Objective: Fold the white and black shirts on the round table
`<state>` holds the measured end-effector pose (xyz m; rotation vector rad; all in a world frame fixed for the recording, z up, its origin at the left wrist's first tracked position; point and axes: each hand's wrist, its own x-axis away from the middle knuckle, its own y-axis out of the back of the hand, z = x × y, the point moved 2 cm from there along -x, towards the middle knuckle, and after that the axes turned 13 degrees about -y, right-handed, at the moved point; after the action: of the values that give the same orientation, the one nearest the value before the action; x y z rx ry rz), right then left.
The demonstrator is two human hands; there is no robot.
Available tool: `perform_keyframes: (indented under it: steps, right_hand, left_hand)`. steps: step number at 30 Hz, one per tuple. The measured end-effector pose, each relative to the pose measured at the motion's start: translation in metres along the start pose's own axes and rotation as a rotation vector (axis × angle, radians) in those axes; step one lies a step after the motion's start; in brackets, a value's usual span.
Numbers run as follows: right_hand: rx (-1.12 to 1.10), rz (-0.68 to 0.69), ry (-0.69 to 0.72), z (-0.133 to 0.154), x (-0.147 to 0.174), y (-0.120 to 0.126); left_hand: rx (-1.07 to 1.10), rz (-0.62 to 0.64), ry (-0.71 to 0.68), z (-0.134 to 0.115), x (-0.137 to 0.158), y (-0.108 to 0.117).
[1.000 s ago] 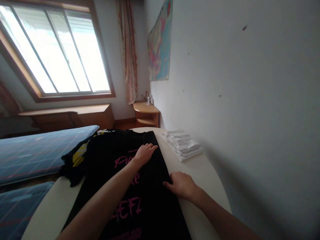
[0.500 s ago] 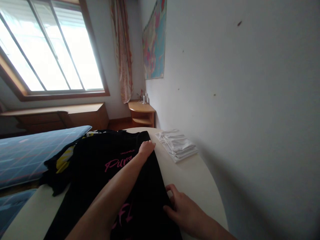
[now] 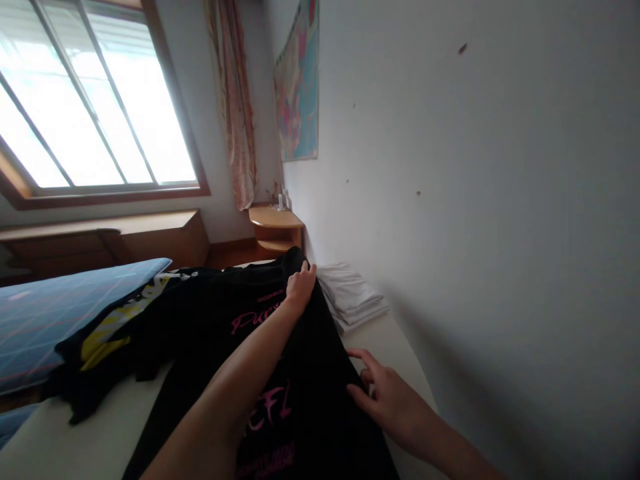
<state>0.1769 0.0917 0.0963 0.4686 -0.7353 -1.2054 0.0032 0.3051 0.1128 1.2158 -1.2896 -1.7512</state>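
A black T-shirt (image 3: 200,313) with pink lettering is spread over the round cream table (image 3: 115,417). My left hand (image 3: 301,285) reaches across it, fingers closed on the fabric at the far right corner, which is raised a little. Lower on the same right side, my right hand (image 3: 383,393) pinches the edge between thumb and curled fingers. Just past the shirt's right edge lies a folded stack of white cloth (image 3: 353,293), partly covered by the black fabric. My left forearm hides some of the lettering.
A dark garment with yellow and white patches (image 3: 107,340) lies at the table's left edge. Beside it is a blue checked mattress (image 3: 45,320). A white wall (image 3: 475,233) stands close on the right. A small wooden corner shelf (image 3: 275,219) is beyond the table.
Both hands have shifted right with the T-shirt, and its far right corner has risen. The black fabric now overlaps the white stack. The view has turned slightly to the right.
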Motion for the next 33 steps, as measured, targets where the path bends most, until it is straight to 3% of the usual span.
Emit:
perform_keyframes:
  steps: [5, 10, 16, 20, 24, 28, 30, 33]
  right_hand:
    - [-0.016, -0.041, -0.047, -0.013, 0.005, 0.022]
    - [0.015, -0.008, -0.14, -0.031, 0.011, 0.02]
    - [-0.212, 0.237, 0.064, -0.034, 0.027, 0.015]
    - [-0.314, 0.323, 0.085, -0.03, 0.037, 0.016]
    - [-0.333, 0.405, 0.036, -0.029, 0.046, 0.016]
    - [-0.3, 0.409, 0.059, -0.031, 0.052, 0.017]
    - [-0.287, 0.4, 0.07, -0.033, 0.055, 0.016]
    - [-0.258, 0.401, 0.066, -0.035, 0.061, 0.013]
  left_hand:
    - [0.113, -0.024, -0.045, -0.026, -0.013, -0.002]
    - [0.252, -0.015, -0.141, -0.042, -0.004, -0.017]
    - [0.352, -0.075, -0.18, -0.026, 0.038, -0.016]
    - [0.386, -0.091, -0.167, -0.001, 0.096, -0.008]
    - [0.48, -0.099, -0.299, 0.017, 0.178, 0.005]
    - [0.524, 0.049, -0.384, 0.027, 0.263, 0.019]
    - [0.503, 0.097, -0.341, 0.036, 0.299, 0.022]
    - [0.421, 0.004, -0.118, 0.058, 0.339, 0.022]
